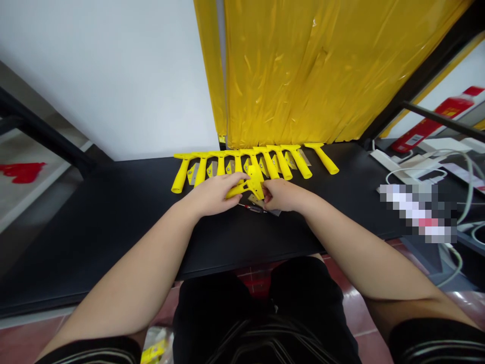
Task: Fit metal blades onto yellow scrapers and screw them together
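My left hand is closed around the handle of a yellow scraper, its wide head pointing right. Against the edge of that head, the fingers of my right hand are pinched together; what they hold is hidden. Below the scraper lie metal blade pieces, partly covered by my right hand. A slim screwdriver rests beside them on the black table. Just beyond my hands, several more yellow scrapers form a row, handles toward me, with yellow-and-metal blade parts lying between them.
A white panel and a yellow plastic sheet stand behind the table. To the right are a red bottle, white boxes and cables. A bag with yellow items is on the floor below.
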### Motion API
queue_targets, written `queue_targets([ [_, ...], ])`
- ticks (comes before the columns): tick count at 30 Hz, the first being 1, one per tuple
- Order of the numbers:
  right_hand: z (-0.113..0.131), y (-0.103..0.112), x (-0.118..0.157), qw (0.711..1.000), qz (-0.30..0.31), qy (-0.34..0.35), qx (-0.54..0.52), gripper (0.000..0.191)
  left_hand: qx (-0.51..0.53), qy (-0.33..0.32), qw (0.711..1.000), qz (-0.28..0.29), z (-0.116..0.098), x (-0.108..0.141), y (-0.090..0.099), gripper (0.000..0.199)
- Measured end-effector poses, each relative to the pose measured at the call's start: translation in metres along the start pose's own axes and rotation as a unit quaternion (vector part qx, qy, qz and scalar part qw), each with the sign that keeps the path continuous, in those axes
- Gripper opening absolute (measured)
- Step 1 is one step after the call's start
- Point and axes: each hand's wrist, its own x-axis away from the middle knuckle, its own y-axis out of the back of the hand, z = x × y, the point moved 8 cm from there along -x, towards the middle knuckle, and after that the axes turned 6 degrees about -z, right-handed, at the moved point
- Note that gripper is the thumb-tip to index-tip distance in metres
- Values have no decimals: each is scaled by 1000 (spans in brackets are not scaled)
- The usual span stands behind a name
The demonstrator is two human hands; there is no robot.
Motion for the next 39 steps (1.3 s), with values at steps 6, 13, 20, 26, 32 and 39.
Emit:
queue_targets([
  [6,4,1,1,1000,-1,1,27,27,-4,-8,1000,-8,-2,0,1,53],
  [13,5,1,5,999,4,-17,43,23,2,-11,1000,-7,-3,-1,1,50],
  [20,4,-3,5,1000,-3,-21,20,28,1,-13,1000,-13,-3,-1,3,50],
  [26,1,-2,2,999,-42,1,31,28,0,-9,1000,-16,-2,-1,3,50],
  [32,-2,-2,1,997,-57,-9,44,30,-4,-9,1000,-15,-2,-1,2,51],
  [39,-2,-3,2,999,-46,-10,22,33,-9,-8,1000,-14,-3,-1,3,50],
])
